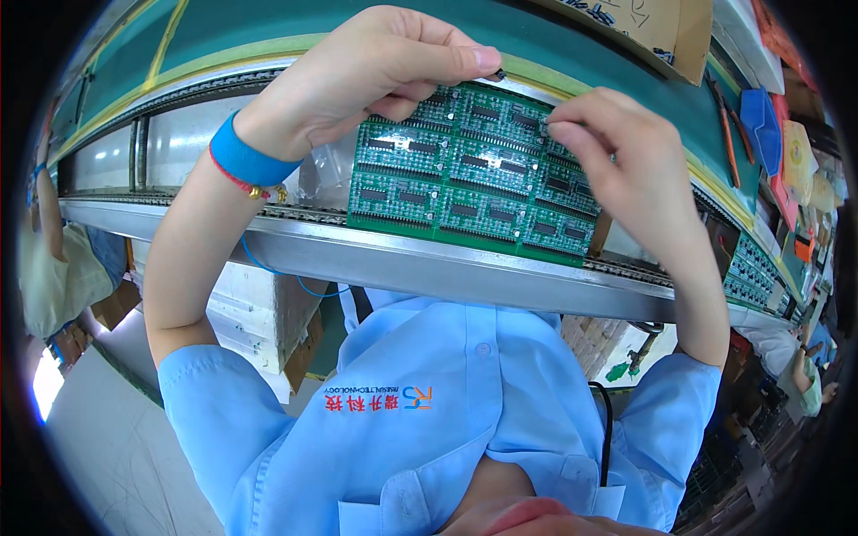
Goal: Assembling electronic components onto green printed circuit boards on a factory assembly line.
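Observation:
A green circuit board panel lies across the conveyor rails in front of me, divided into several like boards with black chips and rows of pins. My left hand, with a blue band at the wrist, is over the panel's far left part. Its thumb and forefinger pinch a small black electronic component just beyond the far edge. My right hand reaches over the panel's right part, thumb and forefinger drawn together close to the board's surface. Whatever sits between those fingertips is too small to make out.
Metal conveyor rails with chains run left to right. Beyond them, a cardboard box holds small dark parts. Orange-handled pliers lie beside a blue bin at the right. More boards sit farther right; another person is at far left.

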Motion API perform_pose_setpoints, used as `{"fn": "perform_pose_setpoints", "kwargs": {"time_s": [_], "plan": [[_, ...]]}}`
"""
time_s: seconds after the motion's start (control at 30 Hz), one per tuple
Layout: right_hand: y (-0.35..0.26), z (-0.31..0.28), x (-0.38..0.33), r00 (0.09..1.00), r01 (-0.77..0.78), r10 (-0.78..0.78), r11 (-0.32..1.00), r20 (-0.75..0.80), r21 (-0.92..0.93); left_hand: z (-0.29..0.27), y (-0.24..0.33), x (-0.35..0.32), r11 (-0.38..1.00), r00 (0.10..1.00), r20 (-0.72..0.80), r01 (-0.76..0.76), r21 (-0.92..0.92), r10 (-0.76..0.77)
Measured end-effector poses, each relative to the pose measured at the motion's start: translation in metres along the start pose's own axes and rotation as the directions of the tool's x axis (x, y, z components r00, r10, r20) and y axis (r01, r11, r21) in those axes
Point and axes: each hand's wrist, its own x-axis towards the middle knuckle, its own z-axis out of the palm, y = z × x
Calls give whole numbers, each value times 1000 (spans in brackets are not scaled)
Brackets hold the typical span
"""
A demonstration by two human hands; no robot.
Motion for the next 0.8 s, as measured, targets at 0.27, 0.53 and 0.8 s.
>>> {"fn": "perform_pose_setpoints", "kwargs": {"time_s": [0.27, 0.53, 0.8], "plan": [[22, -18, -6, 855, -518, 187, 376, 484, 769, 8, -19, -17, 902, 959, -181, -128, 412, 218], [39, -11, -20, 860, -502, 205, 175, 467, 847, 16, -43, -16, 705, 841, -222, -238, 668, 494], [43, -10, -27, 849, -521, 220, 199, 480, 830, 17, -42, -16, 628, 850, -152, -240, 740, 505]]}}
